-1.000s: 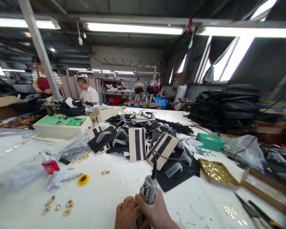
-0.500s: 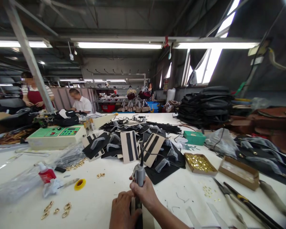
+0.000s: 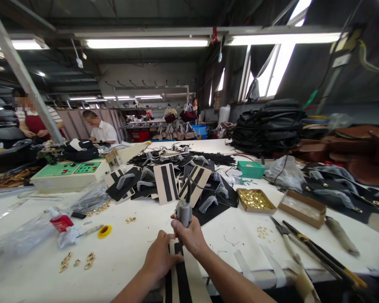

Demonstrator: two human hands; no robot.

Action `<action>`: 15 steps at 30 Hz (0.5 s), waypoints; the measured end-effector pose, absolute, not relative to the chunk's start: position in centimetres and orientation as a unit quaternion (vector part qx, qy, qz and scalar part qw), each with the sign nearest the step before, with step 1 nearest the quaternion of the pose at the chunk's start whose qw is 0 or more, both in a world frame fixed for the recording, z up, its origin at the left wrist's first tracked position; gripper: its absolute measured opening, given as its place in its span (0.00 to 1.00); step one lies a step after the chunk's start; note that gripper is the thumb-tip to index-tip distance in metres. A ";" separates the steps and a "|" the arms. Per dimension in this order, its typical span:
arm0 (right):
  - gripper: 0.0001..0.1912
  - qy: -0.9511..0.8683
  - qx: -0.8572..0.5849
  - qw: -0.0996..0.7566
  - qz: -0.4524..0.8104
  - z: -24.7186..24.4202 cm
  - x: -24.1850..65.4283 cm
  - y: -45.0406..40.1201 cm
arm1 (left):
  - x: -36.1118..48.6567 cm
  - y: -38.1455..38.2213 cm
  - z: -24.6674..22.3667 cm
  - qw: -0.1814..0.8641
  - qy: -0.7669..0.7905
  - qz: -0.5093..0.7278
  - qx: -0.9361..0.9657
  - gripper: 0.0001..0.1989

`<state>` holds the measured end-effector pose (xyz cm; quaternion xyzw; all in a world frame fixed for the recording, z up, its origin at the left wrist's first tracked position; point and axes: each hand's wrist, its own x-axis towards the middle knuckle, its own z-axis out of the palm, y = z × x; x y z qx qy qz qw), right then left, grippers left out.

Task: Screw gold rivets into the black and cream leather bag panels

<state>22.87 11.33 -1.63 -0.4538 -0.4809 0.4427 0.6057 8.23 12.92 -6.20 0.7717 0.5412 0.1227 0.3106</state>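
Note:
My right hand [image 3: 192, 236] is wrapped round a grey handheld tool [image 3: 184, 213] with a dark cord running up from its top. Beneath it lies a beige panel with black strips [image 3: 183, 275] at the table's near edge. My left hand [image 3: 160, 256] presses on the panel's left side, its thumb across a black strip and its fingers close to the tool's lower end. The tool's tip is hidden by my hands. Just beyond is a pile of black pieces and beige striped panels [image 3: 166, 184].
Small gold parts fill a cardboard box [image 3: 256, 200] on the right, beside another shallow box [image 3: 302, 209]. Long-handled pliers [image 3: 318, 248] lie at the right edge. A red bottle [image 3: 60, 221] and yellow tape roll [image 3: 105, 232] stand left. Two people sit or stand far left.
The camera view has tilted down and shifted a little. More of the striped panel and both forearms now show. My right hand still holds the tool, which appears more foreshortened.

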 end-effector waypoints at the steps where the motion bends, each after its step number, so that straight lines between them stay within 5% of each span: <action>1: 0.31 -0.482 -0.485 0.600 0.416 -1.1 23.6 11.5 | 8.3 13.1 -6.2 0.320 0.544 0.128 0.765 0.26; 3: 0.28 -0.519 -0.570 0.544 0.332 -0.4 25.4 11.7 | 8.2 13.4 -6.2 0.347 0.541 0.152 0.751 0.23; 9: 0.20 -0.630 -0.745 0.188 0.119 -2.7 30.9 10.9 | 7.3 13.9 -6.4 0.443 0.509 0.166 0.719 0.12; 15: 0.21 -0.647 -0.747 0.126 0.089 -5.3 32.4 9.3 | 6.5 12.2 -3.5 0.571 0.478 0.225 0.629 0.13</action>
